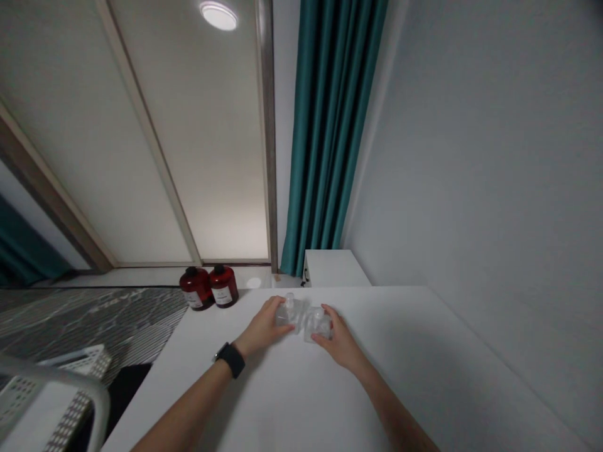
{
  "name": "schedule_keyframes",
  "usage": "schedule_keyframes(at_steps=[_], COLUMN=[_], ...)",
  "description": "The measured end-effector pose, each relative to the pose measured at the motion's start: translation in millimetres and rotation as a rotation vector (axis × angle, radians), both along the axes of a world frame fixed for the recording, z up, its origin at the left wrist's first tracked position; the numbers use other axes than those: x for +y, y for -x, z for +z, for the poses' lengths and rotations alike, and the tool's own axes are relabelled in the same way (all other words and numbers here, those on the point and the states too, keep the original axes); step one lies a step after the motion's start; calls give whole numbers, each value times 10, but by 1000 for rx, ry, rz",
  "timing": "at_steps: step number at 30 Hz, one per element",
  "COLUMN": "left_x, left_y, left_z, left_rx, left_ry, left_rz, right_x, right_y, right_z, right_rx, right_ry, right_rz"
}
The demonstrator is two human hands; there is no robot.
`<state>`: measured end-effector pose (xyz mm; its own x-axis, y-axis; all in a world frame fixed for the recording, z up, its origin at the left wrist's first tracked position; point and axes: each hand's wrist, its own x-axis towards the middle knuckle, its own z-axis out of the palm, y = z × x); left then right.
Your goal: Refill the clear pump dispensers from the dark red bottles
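Observation:
My left hand (pixel 264 326), with a black watch (pixel 230 358) on its wrist, is closed round the side of a small clear bottle (pixel 290 312). Close beside it on the right is a second small clear bottle (pixel 316 324), its sides between the thumb and fingers of my right hand (pixel 343 344). Both are see-through and seem to stand on the white table (pixel 292 395), though their exact outlines are hard to make out. Two dark red bottles (pixel 196 289) with black caps and white labels stand to the left, beyond my left hand.
Behind the table's far edge are a white cabinet (pixel 336 265), a green curtain (pixel 330 138) and frosted sliding doors (pixel 217 157). A grey wall (pixel 494 176) runs along the right. At lower left are a white perforated basket (pixel 78 411) and a curved pale tube (pixel 97 402).

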<state>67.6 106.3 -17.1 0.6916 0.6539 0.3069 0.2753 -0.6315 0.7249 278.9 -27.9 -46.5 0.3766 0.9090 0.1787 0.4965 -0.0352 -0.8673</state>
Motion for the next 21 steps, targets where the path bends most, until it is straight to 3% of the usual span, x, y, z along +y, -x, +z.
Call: schedule_keyframes(at_steps=[5,10,16,21], left_x=[-96,-131,28,175], left_y=[467,987,1552,1821], left_z=[22,-30,-231,-381], left_rx=[-28,-58,-93,-103], left_ry=[-10,-11,-97,-137], left_rz=[82,279,477,652], right_x=[249,532,888,1115], right_y=[456,1092,1807,2148], right_z=[-18,-13,-51,-74], right_rx=[-5,-19,-115,-157], right_ry=[-11,-38,-116,-150], right_rz=[64,146,167,168])
